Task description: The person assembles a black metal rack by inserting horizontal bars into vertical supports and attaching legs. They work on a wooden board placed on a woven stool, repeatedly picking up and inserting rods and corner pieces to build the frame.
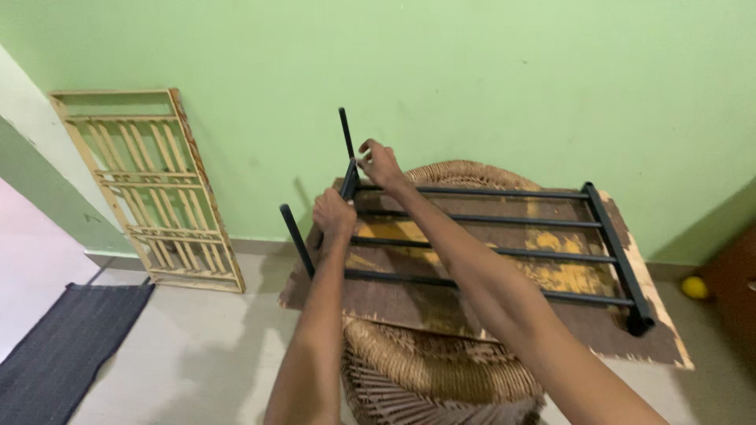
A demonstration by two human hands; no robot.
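Observation:
A black metal rack shelf (504,252) with several parallel bars lies flat on a worn brown board (551,315). My left hand (334,212) grips the shelf's left end bracket, beside a black upright tube (297,238). My right hand (381,164) reaches past it and pinches the far left corner, where a second black tube (345,130) stands upright. Both arms stretch forward from the bottom of the view.
The board rests on a round woven wicker stool (429,378). A wooden lattice frame (150,185) leans on the green wall at left. A dark mat (63,346) lies on the floor at lower left. A small yellow ball (694,287) sits at the right.

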